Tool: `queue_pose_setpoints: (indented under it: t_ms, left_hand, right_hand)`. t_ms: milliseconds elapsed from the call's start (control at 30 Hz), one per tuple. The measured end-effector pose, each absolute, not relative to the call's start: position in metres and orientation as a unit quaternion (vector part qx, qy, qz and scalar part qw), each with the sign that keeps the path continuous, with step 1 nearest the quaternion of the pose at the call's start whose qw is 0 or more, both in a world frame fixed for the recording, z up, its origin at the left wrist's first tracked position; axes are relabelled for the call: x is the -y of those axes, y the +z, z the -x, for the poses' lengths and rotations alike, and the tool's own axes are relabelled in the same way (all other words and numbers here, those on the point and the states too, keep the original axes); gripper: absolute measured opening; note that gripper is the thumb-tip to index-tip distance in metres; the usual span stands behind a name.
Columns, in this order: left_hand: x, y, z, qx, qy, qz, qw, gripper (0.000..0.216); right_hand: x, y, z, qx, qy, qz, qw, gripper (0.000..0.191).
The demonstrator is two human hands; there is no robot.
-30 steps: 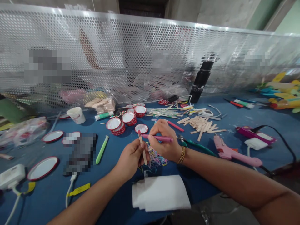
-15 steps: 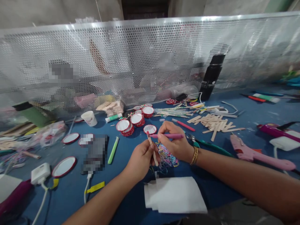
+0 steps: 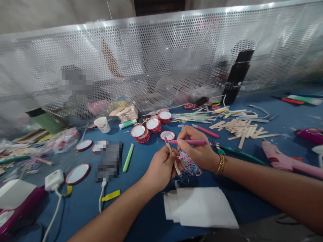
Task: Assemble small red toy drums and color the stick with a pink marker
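Note:
My left hand [image 3: 160, 166] is closed around a wooden craft stick [image 3: 177, 166], which slants away from me. The stick's far end is coloured red. In my right hand [image 3: 193, 149], with a gold bracelet at the wrist, is a pink felt-tip pen [image 3: 195, 142]. The pen's tip meets the stick near its red end. Under the hands lies a tangle of coloured elastic loops [image 3: 190, 164]. A round white lid with a red rim [image 3: 167, 135] sits just beyond the stick's tip.
Loose craft sticks [image 3: 243, 129] lie in a pile at right, beyond green-handled pliers [image 3: 242, 155] and a pink glue gun [image 3: 280, 156]. Red-rimmed tins [image 3: 141, 133] stand at centre back. White sheets [image 3: 204, 206] lie in front. A perforated metal screen [image 3: 151, 60] bounds the table.
The whole view has shifted, so the table's things sit further right. The stick is turned slightly in my left hand, and the pen still touches its red end.

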State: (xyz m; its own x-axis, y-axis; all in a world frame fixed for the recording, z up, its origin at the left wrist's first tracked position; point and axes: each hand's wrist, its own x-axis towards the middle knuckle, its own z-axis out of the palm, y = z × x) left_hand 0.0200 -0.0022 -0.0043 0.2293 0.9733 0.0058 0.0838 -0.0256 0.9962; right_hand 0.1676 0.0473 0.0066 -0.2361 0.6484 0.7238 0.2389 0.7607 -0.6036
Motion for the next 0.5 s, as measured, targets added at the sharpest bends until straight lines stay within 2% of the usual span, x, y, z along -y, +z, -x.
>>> queue_pose_setpoints:
  t_ms: [133, 500]
  left_hand:
    - [0.0040, 0.0002, -0.0222, -0.458, 0.420, -0.563, 0.545, 0.010]
    - [0.0040, -0.0017, -0.0231, -0.439, 0.418, -0.554, 0.570, 0.005]
  right_hand:
    - [-0.0479, 0.0044, -0.1679, 0.761, 0.190, 0.297, 0.544, 0.014]
    - [-0.0476, 0.0035, -0.1678, 0.765, 0.182, 0.302, 0.538, 0.013]
